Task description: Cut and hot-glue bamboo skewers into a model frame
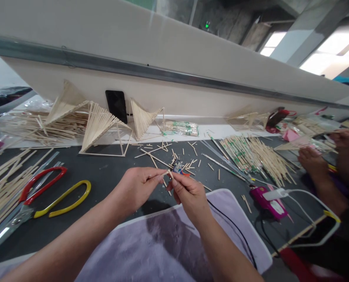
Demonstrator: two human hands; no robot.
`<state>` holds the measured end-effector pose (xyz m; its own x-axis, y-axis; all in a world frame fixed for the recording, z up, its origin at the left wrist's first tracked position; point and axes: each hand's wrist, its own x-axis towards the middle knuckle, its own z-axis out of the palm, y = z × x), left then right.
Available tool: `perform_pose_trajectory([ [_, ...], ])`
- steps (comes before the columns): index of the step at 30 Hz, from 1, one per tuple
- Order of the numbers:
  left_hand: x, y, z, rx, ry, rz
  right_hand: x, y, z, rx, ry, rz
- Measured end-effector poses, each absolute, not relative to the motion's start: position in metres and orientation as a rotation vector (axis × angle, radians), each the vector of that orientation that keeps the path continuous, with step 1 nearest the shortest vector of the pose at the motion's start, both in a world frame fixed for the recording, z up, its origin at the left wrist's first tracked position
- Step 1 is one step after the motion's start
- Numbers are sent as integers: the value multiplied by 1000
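My left hand [140, 184] and my right hand [190, 192] meet above the dark tabletop, fingertips pinched. Between them are short pale wooden sticks [169, 172], their ends close together; whether they are joined I cannot tell. Right behind the fingers lies a blue and orange object [178, 166], partly hidden. Cut stick pieces [162, 147] are scattered around it. Fan-like frames built of sticks, one in front [99, 125] and one further right [145, 117], stand beyond my hands. Large scissors [24, 209] with one red and one yellow handle lie left of my left forearm.
Loose sticks [6, 176] and wrapped stick bundles [240, 154] lie on both sides. A black phone [116, 105] leans against the partition. A purple cloth [133, 250] covers the near edge. At right are a magenta power block [268, 201], cables and another person's hands [313, 160].
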<state>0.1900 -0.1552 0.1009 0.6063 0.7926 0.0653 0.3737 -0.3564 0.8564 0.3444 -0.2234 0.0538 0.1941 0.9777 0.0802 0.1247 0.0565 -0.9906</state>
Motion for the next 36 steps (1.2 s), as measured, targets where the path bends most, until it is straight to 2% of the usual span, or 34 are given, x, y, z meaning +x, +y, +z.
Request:
perform_pose_trajectory([
  [36,193,-151,94,2118,943,600,346,-217,44,-1375,-1220,970],
])
